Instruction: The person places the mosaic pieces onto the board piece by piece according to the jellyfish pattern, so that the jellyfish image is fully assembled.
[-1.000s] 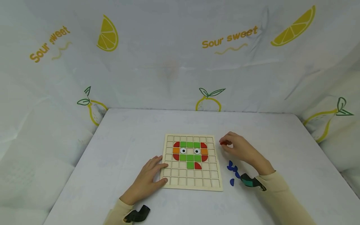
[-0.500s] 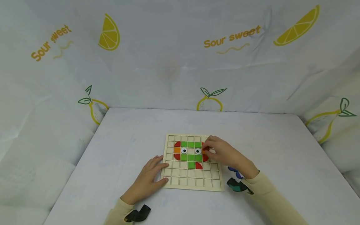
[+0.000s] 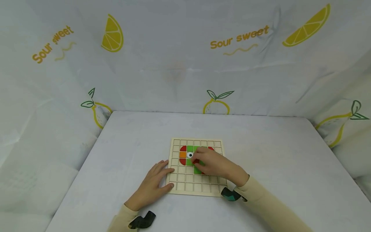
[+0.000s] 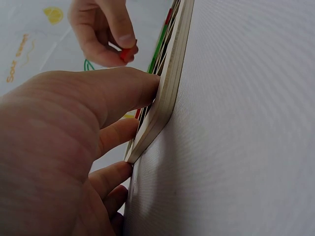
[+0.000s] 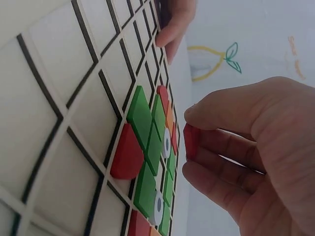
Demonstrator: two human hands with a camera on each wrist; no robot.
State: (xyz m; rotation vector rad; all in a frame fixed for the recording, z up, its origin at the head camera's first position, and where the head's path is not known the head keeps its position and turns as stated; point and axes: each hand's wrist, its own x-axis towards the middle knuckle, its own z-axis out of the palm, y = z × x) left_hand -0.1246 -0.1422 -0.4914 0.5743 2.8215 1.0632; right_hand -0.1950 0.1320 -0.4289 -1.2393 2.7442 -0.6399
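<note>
A light wooden grid board [image 3: 181, 187] lies on the white table. My left hand [image 3: 149, 185] rests at its left edge, with fingers spread and thumb and fingertips touching the rim. My right hand [image 3: 215, 164] is over the middle of the board, pinching a small red piece [image 5: 191, 141] between thumb and fingers, above the surface. Set in the grid are green square tiles [image 5: 140, 115], a round eye tile [image 3: 189, 155], an orange tile [image 3: 182, 154] and red rounded corner tiles [image 5: 127, 155]. The right hand hides part of this pattern in the head view.
A white cloth printed with lemons [image 3: 215, 106] hangs behind the table [image 3: 261, 138]. Dark wrist devices sit at both cuffs, one by the left sleeve [image 3: 123, 219] and one by the right sleeve [image 3: 261, 195], which reaches across the table's right side.
My right hand has moved left from beside the board to over its middle, carrying the red piece. The loose blue pieces on the right are now hidden by that arm. The left hand stays put.
</note>
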